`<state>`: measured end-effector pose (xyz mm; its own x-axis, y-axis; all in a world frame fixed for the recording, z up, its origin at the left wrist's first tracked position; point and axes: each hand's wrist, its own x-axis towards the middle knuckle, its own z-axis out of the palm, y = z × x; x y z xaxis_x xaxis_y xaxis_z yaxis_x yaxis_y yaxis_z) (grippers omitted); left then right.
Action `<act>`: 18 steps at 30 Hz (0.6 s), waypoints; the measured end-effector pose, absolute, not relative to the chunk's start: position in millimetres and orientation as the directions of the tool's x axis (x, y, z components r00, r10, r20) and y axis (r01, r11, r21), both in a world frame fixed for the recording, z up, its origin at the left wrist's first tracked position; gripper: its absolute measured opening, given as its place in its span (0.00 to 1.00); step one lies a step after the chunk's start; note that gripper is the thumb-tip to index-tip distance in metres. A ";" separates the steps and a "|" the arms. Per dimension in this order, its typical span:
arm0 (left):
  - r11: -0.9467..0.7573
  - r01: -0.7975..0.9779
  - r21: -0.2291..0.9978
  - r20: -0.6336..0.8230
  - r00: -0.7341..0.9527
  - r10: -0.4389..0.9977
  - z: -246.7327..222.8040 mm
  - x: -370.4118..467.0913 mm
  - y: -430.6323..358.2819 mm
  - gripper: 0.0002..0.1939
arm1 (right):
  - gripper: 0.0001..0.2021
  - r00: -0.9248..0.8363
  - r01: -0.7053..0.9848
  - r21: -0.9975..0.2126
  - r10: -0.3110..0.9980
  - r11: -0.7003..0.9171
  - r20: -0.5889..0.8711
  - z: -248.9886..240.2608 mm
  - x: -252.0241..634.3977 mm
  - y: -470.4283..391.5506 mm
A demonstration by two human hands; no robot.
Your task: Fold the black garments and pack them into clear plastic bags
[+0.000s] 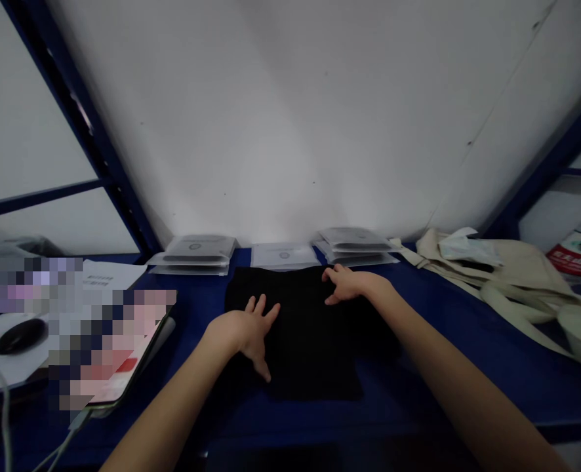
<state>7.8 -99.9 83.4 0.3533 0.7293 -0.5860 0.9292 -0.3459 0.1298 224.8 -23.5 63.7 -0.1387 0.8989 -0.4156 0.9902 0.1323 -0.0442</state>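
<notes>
A black piece of cloth [310, 334], perhaps a folded garment, lies spread on the blue tabletop in front of me. My left hand [251, 331] rests on its left part, fingers spread and thumb pointing toward the near edge. At the far right corner of the cloth is my right hand [342, 283], its fingers bent and the thumb apart from them, touching the fabric. Neither hand shows anything gripped. The cloth's dark folds are hard to make out.
Along the wall stand a left stack of clear bags [195, 252], a single flat bag [284, 255] and a right stack of bags [357, 242]. A phone [128, 373] on a cable, papers [111, 272] and a black mouse [21, 336] lie left. A beige cloth bag [517, 269] and a red-labelled bottle [578, 255] are right.
</notes>
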 end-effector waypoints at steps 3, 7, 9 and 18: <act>-0.299 0.942 0.152 -0.493 0.334 0.803 76.3 -0.1 -117.7 0.60 | 0.31 -0.146 0.989 -0.049 0.904 0.138 -0.403 62.4 223.4 -24.7; -0.214 0.954 0.209 -0.228 0.261 0.938 43.9 -22.5 -150.8 0.45 | 0.32 -0.160 0.987 -0.056 0.897 0.150 -0.412 65.3 226.7 -22.5; -0.185 0.964 0.191 -0.048 0.197 0.979 19.3 -34.5 -168.4 0.38 | 0.31 -0.185 0.983 -0.095 0.883 0.160 -0.431 70.1 231.9 -21.7; -0.504 0.862 -0.059 0.631 0.423 0.650 -51.0 -86.4 -221.5 0.28 | 0.19 -0.383 0.831 -0.446 0.923 0.333 -0.024 74.5 245.0 -107.6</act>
<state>-86.4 -221.5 -51.0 0.4232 0.6504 0.6307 0.8619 -0.5036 -0.0590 245.0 -107.6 74.5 -0.3834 0.9233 -0.0242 0.8305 0.3332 -0.4463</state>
